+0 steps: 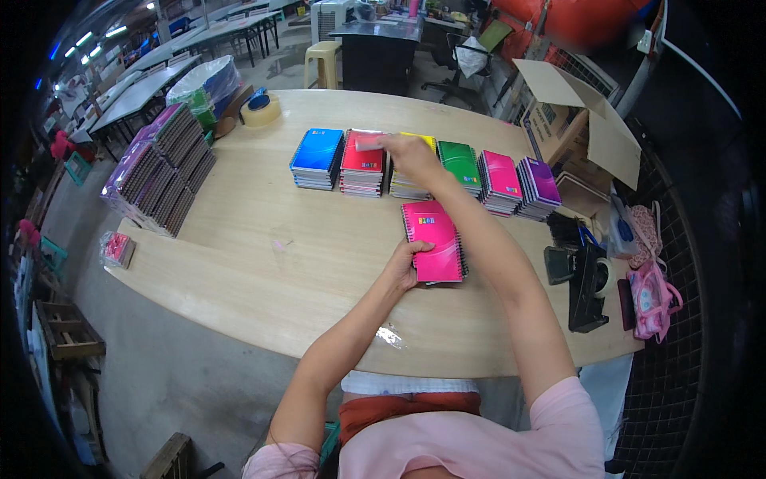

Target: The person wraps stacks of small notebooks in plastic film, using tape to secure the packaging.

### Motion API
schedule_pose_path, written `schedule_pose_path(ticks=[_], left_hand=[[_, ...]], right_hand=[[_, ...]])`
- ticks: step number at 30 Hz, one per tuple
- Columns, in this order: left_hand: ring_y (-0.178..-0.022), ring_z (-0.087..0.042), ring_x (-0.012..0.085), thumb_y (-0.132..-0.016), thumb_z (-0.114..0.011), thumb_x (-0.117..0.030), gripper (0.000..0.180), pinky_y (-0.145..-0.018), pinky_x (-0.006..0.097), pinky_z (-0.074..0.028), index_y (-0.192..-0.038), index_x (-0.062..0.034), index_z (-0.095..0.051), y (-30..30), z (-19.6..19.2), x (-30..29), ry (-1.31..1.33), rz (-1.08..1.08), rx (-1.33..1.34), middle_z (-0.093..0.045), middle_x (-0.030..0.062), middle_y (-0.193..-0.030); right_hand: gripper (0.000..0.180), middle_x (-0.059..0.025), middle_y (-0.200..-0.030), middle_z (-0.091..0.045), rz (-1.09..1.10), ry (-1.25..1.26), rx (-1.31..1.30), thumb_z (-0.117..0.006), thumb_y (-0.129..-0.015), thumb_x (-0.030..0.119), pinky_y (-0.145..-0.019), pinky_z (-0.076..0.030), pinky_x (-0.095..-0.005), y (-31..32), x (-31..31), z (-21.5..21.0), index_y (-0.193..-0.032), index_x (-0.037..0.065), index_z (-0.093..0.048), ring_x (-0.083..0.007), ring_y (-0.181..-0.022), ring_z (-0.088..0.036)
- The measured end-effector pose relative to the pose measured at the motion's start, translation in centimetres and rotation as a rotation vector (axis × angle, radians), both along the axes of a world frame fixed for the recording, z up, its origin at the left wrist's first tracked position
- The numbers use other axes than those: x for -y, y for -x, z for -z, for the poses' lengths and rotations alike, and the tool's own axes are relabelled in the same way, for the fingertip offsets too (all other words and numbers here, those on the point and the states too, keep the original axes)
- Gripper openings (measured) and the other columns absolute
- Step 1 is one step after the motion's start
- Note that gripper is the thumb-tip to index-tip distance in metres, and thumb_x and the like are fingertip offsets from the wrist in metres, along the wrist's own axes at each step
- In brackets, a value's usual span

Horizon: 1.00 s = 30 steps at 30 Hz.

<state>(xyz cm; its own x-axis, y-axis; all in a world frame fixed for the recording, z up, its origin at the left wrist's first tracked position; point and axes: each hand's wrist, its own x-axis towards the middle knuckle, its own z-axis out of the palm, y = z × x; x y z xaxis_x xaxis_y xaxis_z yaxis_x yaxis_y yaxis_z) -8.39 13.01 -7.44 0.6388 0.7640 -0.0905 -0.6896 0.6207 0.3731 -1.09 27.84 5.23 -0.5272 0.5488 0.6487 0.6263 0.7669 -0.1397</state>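
Observation:
A pink spiral notebook (435, 251) lies on top of a small stack, and my left hand (408, 262) grips its left side with the thumb on the cover. My right hand (411, 158) is closed above the row of notebook stacks, between the red notebooks (365, 164) and the yellow notebooks (408, 188). At its fingertips is a pale, blurred shape over the red cover; what it is cannot be made out. Blue notebooks (317, 156) stand left of the red ones. Green notebooks (459, 166), more pink notebooks (500, 180) and purple notebooks (539, 185) continue the row rightward.
Tall bundles of notebooks (159, 172) stand at the table's left, near a small wrapped pack (117, 250). A tape roll (261, 110) lies at the back. On the right are an open cardboard box (570, 120), a black tape dispenser (589, 291) and a pink pouch (653, 299).

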Motion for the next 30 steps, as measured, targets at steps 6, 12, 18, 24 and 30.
schedule_pose_path(ticks=[6, 12, 18, 24, 30], left_hand=[[-0.111, -0.062, 0.0341, -0.094, -0.058, -0.021, 0.042, -0.101, 0.054, -0.048, -0.128, 0.0035, -0.049, -0.4, -0.3, 0.0, 0.197, 0.003, -0.011, -0.062, 0.0205, -0.121], [-0.103, -0.065, 0.0359, -0.091, -0.061, -0.018, 0.04, -0.096, 0.053, -0.052, -0.123, 0.0037, -0.05, 0.4, 0.0, -0.3, 0.291, 0.066, 0.139, -0.064, 0.0215, -0.116], [-0.11, -0.063, 0.0375, -0.093, -0.057, -0.021, 0.048, -0.099, 0.051, -0.05, -0.132, 0.006, -0.046, 0.4, 0.1, 0.3, 0.162, 0.113, 0.388, -0.06, 0.0241, -0.125], [-0.12, -0.058, 0.0359, -0.094, -0.054, -0.025, 0.056, -0.105, 0.052, -0.044, -0.139, 0.0052, -0.041, 1.2, -0.5, 1.0, -0.069, 0.149, 0.253, -0.055, 0.0248, -0.133], [-0.118, -0.059, 0.0337, -0.097, -0.051, -0.042, 0.062, -0.1, 0.051, -0.049, -0.14, 0.0019, -0.039, -0.4, -3.4, 3.5, 0.011, 0.321, 0.327, -0.054, 0.022, -0.134]], right_hand=[[0.02, -0.0114, -0.085, -0.071, 0.159, 0.463, -0.722, -0.061, -0.089, 0.004, -0.069, -0.058, -0.033, -7.8, 3.5, -4.6, -0.107, 0.0, -0.069, -0.0203, -0.075, -0.07], [0.031, -0.0127, -0.097, -0.068, -0.085, 0.857, -1.126, -0.059, -0.085, -0.005, -0.07, -0.063, -0.0341, -13.6, 8.0, -7.9, -0.115, -0.005, -0.06, -0.0214, -0.084, -0.07], [0.025, -0.0085, -0.086, -0.068, -0.292, 0.84, -1.338, -0.061, -0.079, -0.009, -0.076, -0.063, -0.0378, -14.8, 10.5, -7.5, -0.101, 0.001, -0.067, -0.0221, -0.084, -0.069], [0.012, -0.0144, -0.096, -0.069, -0.822, 0.84, -0.971, -0.061, -0.073, -0.009, -0.091, -0.053, -0.0433, -14.0, 10.9, -5.5, -0.076, 0.001, -0.068, -0.0291, -0.098, -0.067], [0.015, -0.014, -0.116, -0.064, -0.542, 0.973, -0.294, -0.062, -0.071, -0.006, -0.102, -0.043, -0.0399, -13.1, 13.3, -2.5, -0.072, 0.003, -0.073, -0.0286, -0.115, -0.058]])
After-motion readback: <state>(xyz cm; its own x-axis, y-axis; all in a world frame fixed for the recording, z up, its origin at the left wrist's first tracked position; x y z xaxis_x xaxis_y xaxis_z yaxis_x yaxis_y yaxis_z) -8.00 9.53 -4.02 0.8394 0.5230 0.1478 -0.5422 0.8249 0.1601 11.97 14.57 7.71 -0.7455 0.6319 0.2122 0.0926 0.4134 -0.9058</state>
